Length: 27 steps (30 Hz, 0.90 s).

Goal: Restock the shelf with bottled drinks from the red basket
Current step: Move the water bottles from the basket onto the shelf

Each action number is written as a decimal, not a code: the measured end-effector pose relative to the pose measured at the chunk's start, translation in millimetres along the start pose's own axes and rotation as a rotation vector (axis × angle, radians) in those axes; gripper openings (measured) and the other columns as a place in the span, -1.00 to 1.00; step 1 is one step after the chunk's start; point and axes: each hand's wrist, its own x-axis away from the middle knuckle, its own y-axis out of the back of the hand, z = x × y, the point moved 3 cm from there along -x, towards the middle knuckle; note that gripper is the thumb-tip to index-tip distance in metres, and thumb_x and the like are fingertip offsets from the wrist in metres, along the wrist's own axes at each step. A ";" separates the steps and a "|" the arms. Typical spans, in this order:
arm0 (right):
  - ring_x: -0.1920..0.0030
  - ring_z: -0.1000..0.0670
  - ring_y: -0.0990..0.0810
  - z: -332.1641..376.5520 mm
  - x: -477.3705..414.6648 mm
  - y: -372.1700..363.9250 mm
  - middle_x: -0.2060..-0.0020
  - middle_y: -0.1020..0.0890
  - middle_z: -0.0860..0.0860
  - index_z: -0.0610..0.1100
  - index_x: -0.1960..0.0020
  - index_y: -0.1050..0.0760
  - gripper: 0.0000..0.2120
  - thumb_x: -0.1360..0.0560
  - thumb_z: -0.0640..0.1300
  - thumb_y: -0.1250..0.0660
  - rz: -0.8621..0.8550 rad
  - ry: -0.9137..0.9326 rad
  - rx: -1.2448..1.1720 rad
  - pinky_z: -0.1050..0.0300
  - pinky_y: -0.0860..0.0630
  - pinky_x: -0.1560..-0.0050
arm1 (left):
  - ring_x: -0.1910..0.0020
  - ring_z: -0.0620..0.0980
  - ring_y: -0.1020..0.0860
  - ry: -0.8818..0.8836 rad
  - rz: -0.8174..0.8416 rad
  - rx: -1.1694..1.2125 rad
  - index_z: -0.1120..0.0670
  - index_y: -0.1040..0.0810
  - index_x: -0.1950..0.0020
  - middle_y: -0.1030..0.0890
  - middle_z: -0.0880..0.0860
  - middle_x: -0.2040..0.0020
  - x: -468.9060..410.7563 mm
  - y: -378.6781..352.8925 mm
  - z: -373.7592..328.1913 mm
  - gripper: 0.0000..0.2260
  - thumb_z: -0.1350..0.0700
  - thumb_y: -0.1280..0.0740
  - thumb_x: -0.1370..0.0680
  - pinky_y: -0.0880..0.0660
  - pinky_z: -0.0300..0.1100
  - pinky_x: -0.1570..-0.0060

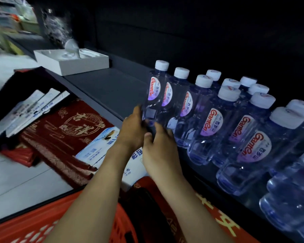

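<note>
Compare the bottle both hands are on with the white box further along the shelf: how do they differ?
The end bottle is clear plastic, tall and upright with a white cap and a printed label; the white box is opaque, low, flat and open-topped. The left hand and right hand are at the bottle's base; nothing touches the box. Both stand on the dark shelf.

two bare forearms come in from the bottom edge, with no sleeve, watch or band on either as far as they show. the left hand (132, 132) and right hand (158, 146) are bare too: no gloves, no rings to be seen. the fingers of both are somewhat blurred, so nails and fine detail cannot be told. the light is dim. nothing else of the person is in view.
</note>
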 end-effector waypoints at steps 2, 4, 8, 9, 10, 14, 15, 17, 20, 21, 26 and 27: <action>-0.36 -0.14 -0.41 11.9 14.0 12.1 -0.38 -0.38 -0.12 -0.06 -0.47 -0.29 -0.56 -0.60 -0.11 -0.14 0.077 0.050 0.030 -0.01 -0.35 -0.38 | -0.30 0.19 -0.46 -0.023 -0.050 -0.063 0.08 -0.20 -0.51 -0.49 0.16 -0.36 9.0 15.7 2.5 -0.46 0.18 -0.28 -0.56 -0.40 -0.08 -0.19; -0.39 -0.16 -0.37 20.9 27.8 19.8 -0.42 -0.32 -0.13 -0.10 -0.48 -0.28 -0.56 -0.61 -0.14 -0.14 0.127 0.109 0.117 0.01 -0.29 -0.37 | -0.31 0.24 -0.44 -0.025 -0.111 -0.175 0.11 -0.21 -0.52 -0.46 0.23 -0.36 24.8 35.4 12.5 -0.47 0.21 -0.24 -0.56 -0.43 0.03 -0.22; -0.31 -0.26 -0.41 46.3 56.8 12.5 -0.31 -0.38 -0.17 -0.12 -0.42 -0.32 -0.59 -0.58 -0.17 -0.17 0.171 0.209 0.223 -0.12 -0.42 -0.28 | -0.36 0.22 -0.38 0.097 -0.151 -0.548 0.10 -0.24 -0.49 -0.42 0.19 -0.37 76.0 79.6 26.0 -0.43 0.20 -0.26 -0.48 -0.37 0.09 -0.28; -0.28 -0.27 -0.42 54.2 64.4 8.7 -0.28 -0.39 -0.18 -0.12 -0.39 -0.34 -0.61 -0.57 -0.18 -0.18 0.199 0.236 0.235 -0.13 -0.44 -0.25 | -0.38 0.20 -0.36 0.151 -0.135 -0.611 0.10 -0.25 -0.48 -0.40 0.17 -0.38 92.6 88.2 28.8 -0.44 0.19 -0.26 -0.48 -0.34 0.08 -0.29; -0.27 -0.27 -0.44 62.9 72.9 5.6 -0.26 -0.39 -0.18 -0.13 -0.37 -0.36 -0.63 -0.57 -0.19 -0.19 0.232 0.261 0.236 -0.12 -0.45 -0.23 | -0.39 0.18 -0.34 0.184 -0.124 -0.662 0.09 -0.25 -0.47 -0.40 0.15 -0.39 110.0 96.1 31.9 -0.45 0.19 -0.26 -0.47 -0.33 0.07 -0.30; -0.26 -0.27 -0.43 94.4 106.9 -7.5 -0.29 -0.37 -0.19 -0.16 -0.40 -0.34 -0.60 -0.56 -0.20 -0.20 0.321 0.378 0.209 -0.12 -0.46 -0.17 | -0.36 0.16 -0.36 0.237 -0.080 -0.822 0.07 -0.26 -0.46 -0.43 0.12 -0.34 190.1 130.5 58.8 -0.46 0.19 -0.25 -0.47 -0.33 0.03 -0.26; -0.26 -0.27 -0.43 100.9 117.0 -12.5 -0.30 -0.37 -0.19 -0.16 -0.41 -0.33 -0.59 -0.57 -0.20 -0.20 0.349 0.402 0.202 -0.13 -0.46 -0.16 | -0.33 0.17 -0.38 0.276 -0.052 -0.858 0.07 -0.28 -0.43 -0.45 0.13 -0.30 211.7 140.4 67.9 -0.48 0.19 -0.24 -0.46 -0.35 0.03 -0.23; -0.26 -0.27 -0.42 113.1 139.2 -24.5 -0.30 -0.36 -0.19 -0.15 -0.42 -0.32 -0.58 -0.57 -0.20 -0.19 0.421 0.452 0.190 -0.12 -0.46 -0.14 | -0.28 0.19 -0.42 0.383 0.023 -0.903 0.07 -0.30 -0.40 -0.47 0.13 -0.25 253.4 157.7 88.8 -0.51 0.19 -0.25 -0.47 -0.38 0.03 -0.18; -0.22 -0.24 -0.47 122.6 178.2 -51.0 -0.26 -0.40 -0.18 -0.15 -0.35 -0.37 -0.65 -0.57 -0.20 -0.17 0.521 0.548 0.227 -0.07 -0.46 -0.03 | -0.27 0.20 -0.45 0.563 0.148 -0.886 0.08 -0.34 -0.36 -0.48 0.15 -0.25 309.4 170.8 125.8 -0.57 0.17 -0.26 -0.49 -0.42 0.05 -0.15; -0.24 -0.22 -0.48 123.1 193.2 -61.5 -0.26 -0.41 -0.17 -0.15 -0.34 -0.38 -0.66 -0.57 -0.20 -0.18 0.573 0.571 0.242 -0.06 -0.47 -0.06 | -0.26 0.21 -0.47 0.632 0.208 -0.850 0.08 -0.36 -0.36 -0.49 0.16 -0.26 327.4 171.3 139.8 -0.59 0.16 -0.26 -0.51 -0.44 0.05 -0.15; -0.32 -0.17 -0.47 96.4 260.1 -124.6 -0.30 -0.42 -0.12 -0.12 -0.34 -0.40 -0.63 -0.54 -0.23 -0.21 0.863 0.751 0.444 -0.03 -0.44 -0.26 | -0.24 0.19 -0.54 0.858 0.607 -0.689 0.14 -0.48 -0.31 -0.55 0.19 -0.27 390.8 143.5 210.4 -0.67 0.10 -0.24 -0.57 -0.50 0.01 -0.21; -0.34 -0.17 -0.47 86.6 268.2 -138.4 -0.32 -0.42 -0.13 -0.12 -0.36 -0.39 -0.61 -0.54 -0.23 -0.22 0.926 0.769 0.498 -0.03 -0.44 -0.28 | -0.24 0.18 -0.54 0.892 0.668 -0.647 0.17 -0.48 -0.33 -0.55 0.20 -0.27 397.4 133.2 223.3 -0.67 0.12 -0.22 -0.58 -0.50 -0.01 -0.21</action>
